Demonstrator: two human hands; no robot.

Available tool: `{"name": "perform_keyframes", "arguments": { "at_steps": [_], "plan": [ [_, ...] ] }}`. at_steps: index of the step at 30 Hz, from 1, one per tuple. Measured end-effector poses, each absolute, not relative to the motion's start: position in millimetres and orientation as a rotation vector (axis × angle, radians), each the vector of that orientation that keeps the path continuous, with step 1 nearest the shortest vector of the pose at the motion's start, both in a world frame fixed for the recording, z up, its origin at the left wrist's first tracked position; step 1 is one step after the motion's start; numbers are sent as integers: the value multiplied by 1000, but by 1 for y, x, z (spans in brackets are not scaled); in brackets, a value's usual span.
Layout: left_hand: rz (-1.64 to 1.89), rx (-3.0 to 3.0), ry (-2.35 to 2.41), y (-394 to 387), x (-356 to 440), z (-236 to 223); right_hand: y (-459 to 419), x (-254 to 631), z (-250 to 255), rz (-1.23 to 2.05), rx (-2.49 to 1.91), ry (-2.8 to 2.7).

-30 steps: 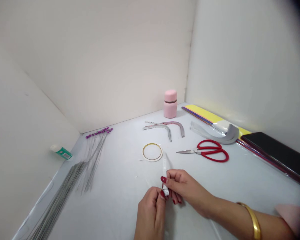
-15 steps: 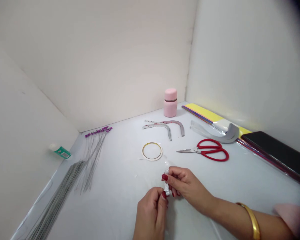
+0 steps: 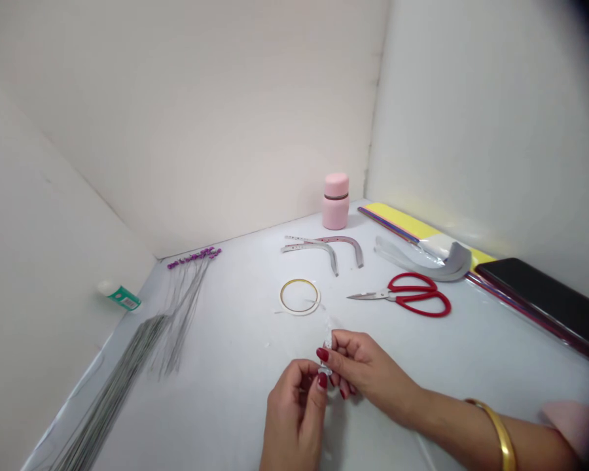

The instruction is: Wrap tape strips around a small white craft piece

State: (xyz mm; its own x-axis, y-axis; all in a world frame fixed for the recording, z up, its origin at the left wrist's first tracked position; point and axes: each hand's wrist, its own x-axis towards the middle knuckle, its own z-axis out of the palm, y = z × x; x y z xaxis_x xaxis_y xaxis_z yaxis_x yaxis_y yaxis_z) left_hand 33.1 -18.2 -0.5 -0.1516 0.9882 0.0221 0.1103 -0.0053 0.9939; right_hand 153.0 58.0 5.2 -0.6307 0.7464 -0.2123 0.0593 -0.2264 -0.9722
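Observation:
Between my two hands is a narrow, white speckled strip [image 3: 328, 339], partly folded or gathered at its lower end. My left hand [image 3: 292, 412] pinches that lower end between thumb and fingers. Just above, my right hand [image 3: 366, 363] grips the strip with thumb and fingertips. A thin, see-through tail of it reaches up toward a narrow roll of white tape [image 3: 300, 314] lying flat. The fingers cover most of the held part. Red-handled scissors [image 3: 412, 301] lie beyond my right hand, blades pointing left.
Bent speckled strips [image 3: 332, 256] lie behind the tape, near a pink flask [image 3: 335, 210]. To the right are a pale curled strip bundle [image 3: 451, 267], yellow sheets [image 3: 397, 221] and a black phone [image 3: 544, 297]. Grey wire stems [image 3: 122, 379], purple-tipped stems [image 3: 194, 258] and a green-labelled item [image 3: 126, 298] are left.
My fingers have shifted slightly on the strip, and its lower end looks more folded between them. My left hand has risen a little. The things on the table stay put.

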Motion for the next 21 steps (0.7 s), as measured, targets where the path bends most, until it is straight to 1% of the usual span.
{"name": "perform_keyframes", "arguments": {
  "at_steps": [8, 15, 18, 21],
  "plan": [
    [1256, 1316, 1513, -19, 33, 4, 60, 153, 2, 1963, -940, -1571],
    [1282, 1374, 1602, -19, 29, -3, 60, 153, 2, 1983, -960, -1584],
    [1282, 1515, 1613, -20, 27, -3, 59, 153, 0, 1959, -959, -1582],
    [1268, 1482, 1560, -20, 27, -1, 59, 153, -1, 1905, -937, -1597]
  ]
}}
